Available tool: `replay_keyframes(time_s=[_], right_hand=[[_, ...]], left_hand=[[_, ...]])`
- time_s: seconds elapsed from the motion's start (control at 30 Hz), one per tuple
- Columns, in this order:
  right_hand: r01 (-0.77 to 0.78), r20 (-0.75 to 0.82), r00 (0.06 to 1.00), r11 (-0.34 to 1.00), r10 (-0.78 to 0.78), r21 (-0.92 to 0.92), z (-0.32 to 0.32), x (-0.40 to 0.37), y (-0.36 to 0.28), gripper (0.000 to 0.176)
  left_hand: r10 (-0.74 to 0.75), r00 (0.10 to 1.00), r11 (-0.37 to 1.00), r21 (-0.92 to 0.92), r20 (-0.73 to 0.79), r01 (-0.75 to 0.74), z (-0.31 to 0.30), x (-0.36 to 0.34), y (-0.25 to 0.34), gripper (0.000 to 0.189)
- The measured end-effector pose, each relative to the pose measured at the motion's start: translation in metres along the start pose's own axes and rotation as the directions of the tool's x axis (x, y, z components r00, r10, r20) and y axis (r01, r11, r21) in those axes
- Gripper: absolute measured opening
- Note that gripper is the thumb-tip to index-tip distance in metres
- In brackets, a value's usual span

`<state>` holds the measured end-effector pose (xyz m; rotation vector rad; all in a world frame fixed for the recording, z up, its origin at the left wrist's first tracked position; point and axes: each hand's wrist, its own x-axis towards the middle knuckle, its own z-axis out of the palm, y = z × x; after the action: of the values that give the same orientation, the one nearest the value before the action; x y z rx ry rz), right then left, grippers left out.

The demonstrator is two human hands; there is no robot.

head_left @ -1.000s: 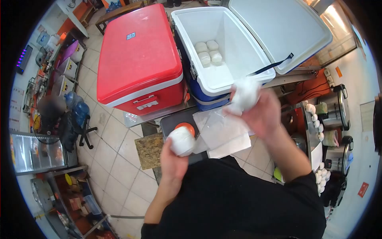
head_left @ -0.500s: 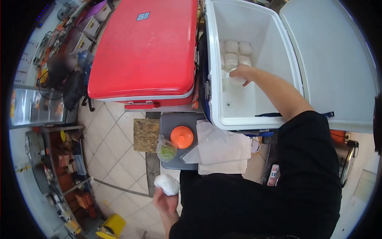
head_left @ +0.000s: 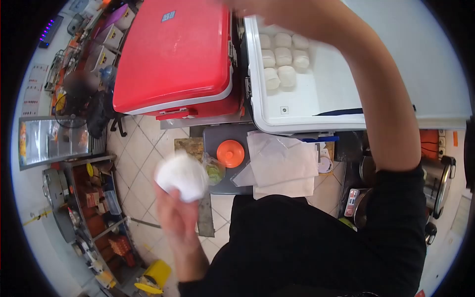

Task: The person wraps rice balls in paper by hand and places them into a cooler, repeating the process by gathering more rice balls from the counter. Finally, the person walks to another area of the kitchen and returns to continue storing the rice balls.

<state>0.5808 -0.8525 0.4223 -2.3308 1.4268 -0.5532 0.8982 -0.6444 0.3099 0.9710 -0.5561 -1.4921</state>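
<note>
Here, gripping white ball (head_left: 182, 177) in left hand (head_left: 178, 215), left of center. At top edge, with right hand (head_left: 250, 7) blurred, cannot tell if open or closed. Upper center, balls (head_left: 283, 56) in open cooler (head_left: 292, 124), beside red cooler (head_left: 173, 64).

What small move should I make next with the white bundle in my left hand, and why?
I'd probably bring the left hand over and set its white bundle inside the open cooler, beside the nearest two packed bundles. The row just behind them shows three, while bare cooler floor shows next to this pair.
</note>
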Motion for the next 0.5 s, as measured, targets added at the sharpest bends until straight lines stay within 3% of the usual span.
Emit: replay_keyframes(time_s=[0.07, 0.13, 0.17, 0.23, 0.27, 0.3, 0.33, 0.37, 0.4, 0.43, 0.47, 0.5], right_hand=[[0.302, -0.039, 0.951, 0.948, -0.307, -0.104, -0.016, -0.059, -0.097, 0.069], [0.139, -0.091, 0.974, 0.866, -0.207, -0.480, -0.002, -0.066, -0.131, 0.069], [0.217, -0.170, 0.953, 0.956, -0.251, -0.195, -0.006, -0.061, -0.122, 0.073], [0.293, -0.207, 0.936, 0.956, -0.284, 0.010, -0.022, -0.051, -0.098, 0.077], [0.254, -0.189, 0.947, 0.965, -0.261, -0.060, -0.031, -0.049, -0.087, 0.074], [0.217, -0.171, 0.956, 0.967, -0.237, -0.132, -0.039, -0.048, -0.076, 0.072], [0.156, -0.178, 0.967, 0.976, -0.182, -0.150, -0.038, -0.040, -0.050, 0.063], [0.094, -0.184, 0.975, 0.981, -0.125, -0.169, -0.038, -0.032, -0.024, 0.055], [0.040, -0.178, 0.982, 0.986, -0.069, -0.160, -0.024, -0.020, 0.028, 0.046], [-0.036, -0.134, 0.991, 0.979, 0.009, -0.203, -0.016, -0.019, 0.062, 0.060], [-0.109, -0.090, 0.992, 0.963, 0.089, -0.246, -0.007, -0.020, 0.086, 0.077], [-0.336, 0.088, 0.921, 0.889, 0.379, -0.311, 0.002, -0.019, 0.097, 0.084]], left_hand=[[0.164, 0.974, 0.979, 0.093, 0.154, -0.180, 0.070, 0.035, 0.040, 0.059], [0.253, 0.922, 0.943, 0.138, 0.294, -0.303, 0.128, 0.069, 0.063, 0.049], [0.272, 0.877, 0.923, 0.152, 0.395, -0.354, 0.147, 0.090, 0.069, 0.044], [0.168, 0.808, 0.974, 0.033, 0.564, -0.225, 0.187, 0.119, 0.065, 0.045], [0.174, 0.802, 0.974, 0.022, 0.571, -0.226, 0.205, 0.128, 0.067, 0.045], [0.006, 0.855, 0.984, 0.152, 0.519, -0.098, 0.223, 0.135, 0.072, 0.047], [-0.065, 0.888, 0.945, 0.315, 0.455, -0.092, 0.233, 0.140, 0.080, 0.043], [-0.135, 0.912, 0.881, 0.469, 0.386, -0.068, 0.243, 0.146, 0.088, 0.040], [-0.013, 0.880, 0.739, 0.597, 0.475, -0.311, 0.236, 0.178, 0.089, 0.039], [0.110, 0.826, 0.524, 0.674, 0.552, -0.520, 0.228, 0.210, 0.090, 0.038], [0.226, 0.620, 0.206, 0.585, 0.751, -0.784, 0.195, 0.276, 0.078, 0.041], [0.228, 0.625, 0.211, 0.589, 0.746, -0.780, 0.169, 0.317, 0.061, 0.041]])
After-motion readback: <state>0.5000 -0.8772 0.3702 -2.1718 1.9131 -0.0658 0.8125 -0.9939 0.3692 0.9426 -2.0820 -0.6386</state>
